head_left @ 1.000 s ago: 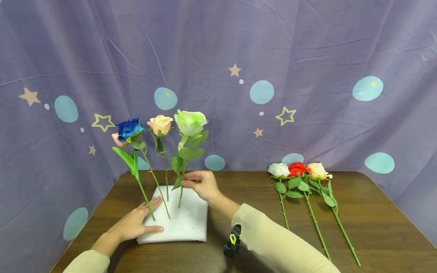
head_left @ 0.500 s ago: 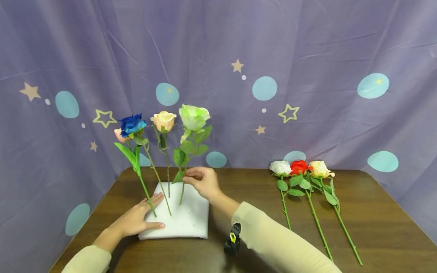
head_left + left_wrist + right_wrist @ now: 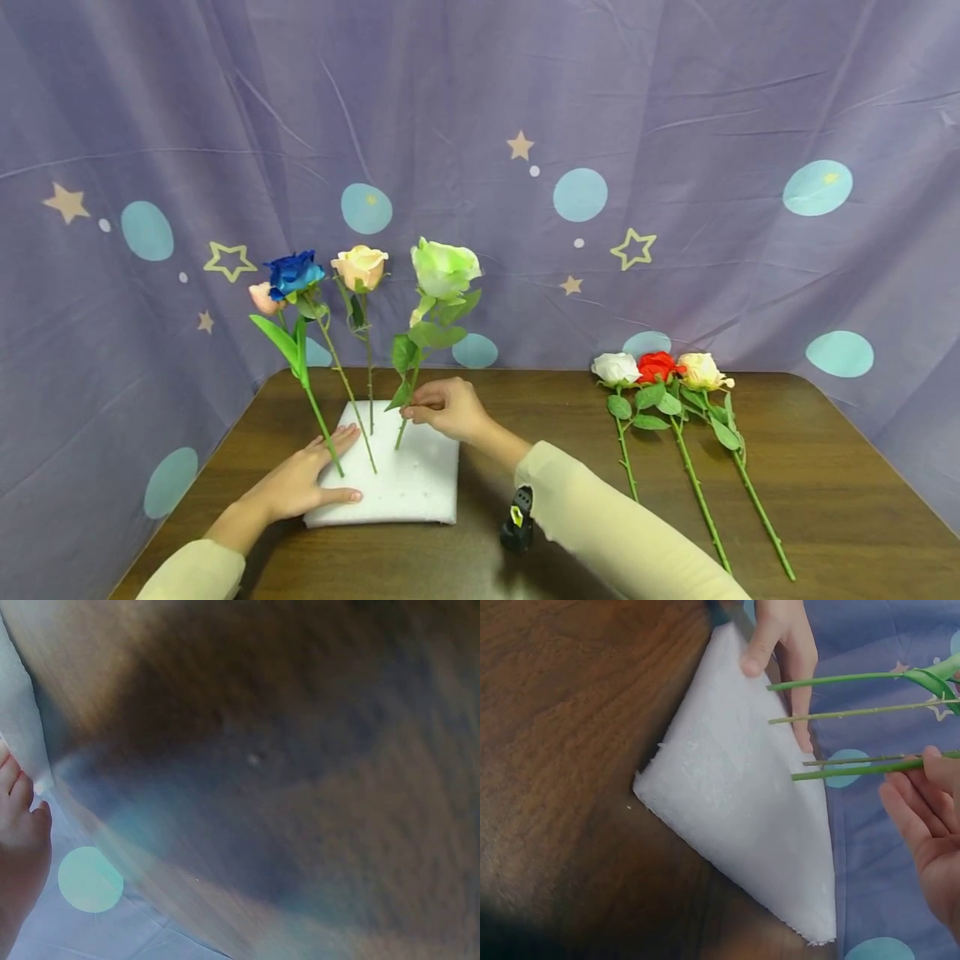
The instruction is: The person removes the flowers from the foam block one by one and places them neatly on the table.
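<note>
1. Green rose [image 3: 446, 271] stands in the white foam block [image 3: 420, 487], foot near block centre, leaning slightly toward 1 o'clock.
2. Your right hand [image 3: 450, 410], at 3 o'clock of the rose, pinches its lower stem [image 3: 401, 433] just above the foam.
3. Your left hand [image 3: 303, 482] rests on the block's 9 o'clock side, thumb apart from fingers.
4. Peach rose [image 3: 362, 268], blue rose [image 3: 295, 275], pink flower [image 3: 266, 297] stand at 9 o'clock from the green one.
5. White rose [image 3: 616, 369], red rose [image 3: 657, 367], yellow rose [image 3: 702, 372] lie on the table [image 3: 555, 467], 3 o'clock from the block.
</note>
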The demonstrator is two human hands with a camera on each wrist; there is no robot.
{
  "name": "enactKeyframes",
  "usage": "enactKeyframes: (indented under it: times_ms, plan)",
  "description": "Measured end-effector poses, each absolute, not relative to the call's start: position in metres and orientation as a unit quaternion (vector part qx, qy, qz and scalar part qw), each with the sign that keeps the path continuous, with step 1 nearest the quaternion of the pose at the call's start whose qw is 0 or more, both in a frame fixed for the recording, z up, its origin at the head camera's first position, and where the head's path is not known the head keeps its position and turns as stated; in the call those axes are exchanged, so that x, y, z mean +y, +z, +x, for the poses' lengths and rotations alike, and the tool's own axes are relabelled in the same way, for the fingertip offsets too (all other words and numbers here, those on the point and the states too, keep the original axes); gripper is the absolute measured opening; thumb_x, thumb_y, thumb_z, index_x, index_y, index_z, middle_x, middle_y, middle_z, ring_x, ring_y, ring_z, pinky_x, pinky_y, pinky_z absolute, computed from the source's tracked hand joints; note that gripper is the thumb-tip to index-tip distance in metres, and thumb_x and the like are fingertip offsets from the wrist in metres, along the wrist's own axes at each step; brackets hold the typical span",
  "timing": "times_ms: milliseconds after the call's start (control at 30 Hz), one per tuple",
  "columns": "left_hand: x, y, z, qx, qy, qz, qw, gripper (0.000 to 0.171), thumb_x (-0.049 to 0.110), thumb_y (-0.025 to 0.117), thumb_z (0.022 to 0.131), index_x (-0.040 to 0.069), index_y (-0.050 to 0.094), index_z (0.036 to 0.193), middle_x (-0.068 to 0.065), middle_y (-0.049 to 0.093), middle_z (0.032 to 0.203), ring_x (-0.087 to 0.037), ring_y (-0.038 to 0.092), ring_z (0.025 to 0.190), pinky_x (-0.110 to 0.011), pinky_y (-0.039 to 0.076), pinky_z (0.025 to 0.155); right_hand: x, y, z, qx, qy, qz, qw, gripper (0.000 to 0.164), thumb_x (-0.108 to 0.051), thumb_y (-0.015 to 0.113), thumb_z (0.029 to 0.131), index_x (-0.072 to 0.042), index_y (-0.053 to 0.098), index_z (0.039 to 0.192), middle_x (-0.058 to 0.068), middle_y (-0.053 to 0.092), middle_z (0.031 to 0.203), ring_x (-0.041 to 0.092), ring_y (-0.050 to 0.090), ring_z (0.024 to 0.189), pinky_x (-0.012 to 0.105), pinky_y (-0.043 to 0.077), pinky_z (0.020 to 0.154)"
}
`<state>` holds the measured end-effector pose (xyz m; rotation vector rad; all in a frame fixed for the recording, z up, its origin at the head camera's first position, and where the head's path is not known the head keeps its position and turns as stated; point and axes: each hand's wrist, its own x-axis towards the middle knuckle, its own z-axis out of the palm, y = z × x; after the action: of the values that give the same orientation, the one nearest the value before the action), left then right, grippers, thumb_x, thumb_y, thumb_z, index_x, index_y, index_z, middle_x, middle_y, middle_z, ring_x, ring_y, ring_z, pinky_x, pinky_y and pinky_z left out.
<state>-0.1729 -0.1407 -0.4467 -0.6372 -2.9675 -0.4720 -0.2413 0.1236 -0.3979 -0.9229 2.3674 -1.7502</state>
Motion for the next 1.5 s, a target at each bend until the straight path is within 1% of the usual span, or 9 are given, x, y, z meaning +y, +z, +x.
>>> enactKeyframes:
  times_ms: [200,333,433,500,733,967,1100,1233,1500]
  plan:
    - [-0.14,-0.445,-0.173,-0.966,-0.153,-0.205,0.031,0.097,0.063,0.069,0.075,0.002,0.039,0.145,-0.018,0.04,0.151,-0.039,0.037,0.14,-0.057,0.026,0.115,0.125,-0.395,-0.244,0.755,-0.582,-0.294,0.073,0.017,-0.005,0.071,0.084,0.009,0.07,0.095,0.024,0.073,0.094,0.035,0.074,0.079,0.04,0.062,0.074]
    - [-0.14,-0.445,-0.173,-0.966,-0.155,-0.205,0.034,0.097,0.063,0.068,0.075,0.003,0.04,0.145,-0.018,0.041,0.151,-0.039,0.037,0.14,-0.057,0.026,0.115,0.125,-0.394,-0.243,0.76,-0.575,-0.3,0.052,0.016,-0.005,0.073,0.083,0.008,0.071,0.093,0.023,0.074,0.091,0.031,0.075,0.078,0.029,0.063,0.07]
    - [-0.14,-0.445,-0.172,-0.966,-0.156,-0.203,0.038,0.096,0.063,0.069,0.074,0.003,0.041,0.144,-0.018,0.042,0.15,-0.04,0.038,0.139,-0.057,0.027,0.114,0.124,-0.395,-0.241,0.765,-0.561,-0.316,0.015,0.015,-0.006,0.074,0.082,0.006,0.073,0.091,0.021,0.075,0.088,0.028,0.075,0.079,0.016,0.059,0.066]
    - [-0.14,-0.446,-0.172,-0.965,-0.157,-0.205,0.04,0.096,0.062,0.069,0.074,0.002,0.042,0.144,-0.018,0.042,0.15,-0.041,0.039,0.138,-0.058,0.028,0.114,0.124,-0.396,-0.239,0.768,-0.549,-0.331,-0.015,0.014,-0.006,0.075,0.081,0.005,0.074,0.089,0.019,0.075,0.086,0.027,0.075,0.079,0.011,0.057,0.064]
    - [-0.139,-0.449,-0.171,-0.966,-0.162,-0.197,0.031,0.097,0.064,0.069,0.073,0.003,0.042,0.144,-0.017,0.042,0.15,-0.04,0.038,0.139,-0.058,0.027,0.114,0.118,-0.398,-0.236,0.785,-0.482,-0.368,-0.126,0.009,-0.01,0.074,0.082,-0.002,0.076,0.086,0.01,0.077,0.084,0.018,0.075,0.076,0.004,0.052,0.066]
    - [-0.14,-0.448,-0.172,-0.964,-0.162,-0.207,0.037,0.096,0.062,0.069,0.075,0.003,0.041,0.145,-0.018,0.042,0.15,-0.039,0.038,0.14,-0.059,0.026,0.114,0.113,-0.389,-0.238,0.782,-0.488,-0.351,-0.165,0.011,-0.01,0.071,0.085,-0.003,0.076,0.091,0.01,0.077,0.085,0.017,0.074,0.073,0.004,0.051,0.063]
    - [-0.14,-0.448,-0.172,-0.963,-0.163,-0.209,0.041,0.096,0.063,0.069,0.074,0.003,0.041,0.144,-0.018,0.042,0.15,-0.039,0.038,0.139,-0.059,0.026,0.114,0.118,-0.383,-0.236,0.785,-0.489,-0.347,-0.158,0.01,-0.009,0.072,0.084,-0.003,0.076,0.091,0.01,0.077,0.084,0.017,0.074,0.07,0.005,0.051,0.06]
    - [-0.14,-0.449,-0.171,-0.964,-0.167,-0.205,0.041,0.096,0.063,0.069,0.074,0.003,0.042,0.144,-0.018,0.042,0.15,-0.039,0.038,0.139,-0.058,0.026,0.113,0.128,-0.381,-0.23,0.778,-0.524,-0.327,-0.113,0.011,-0.007,0.073,0.084,0.0,0.075,0.091,0.012,0.077,0.085,0.02,0.075,0.071,0.009,0.054,0.059]
    - [-0.141,-0.45,-0.172,-0.964,-0.165,-0.206,0.043,0.097,0.063,0.069,0.074,0.003,0.041,0.144,-0.017,0.042,0.15,-0.039,0.039,0.139,-0.057,0.025,0.114,0.158,-0.378,-0.224,0.741,-0.606,-0.29,-0.018,0.011,0.0,0.071,0.082,0.007,0.072,0.091,0.023,0.074,0.087,0.026,0.074,0.069,0.029,0.063,0.062]
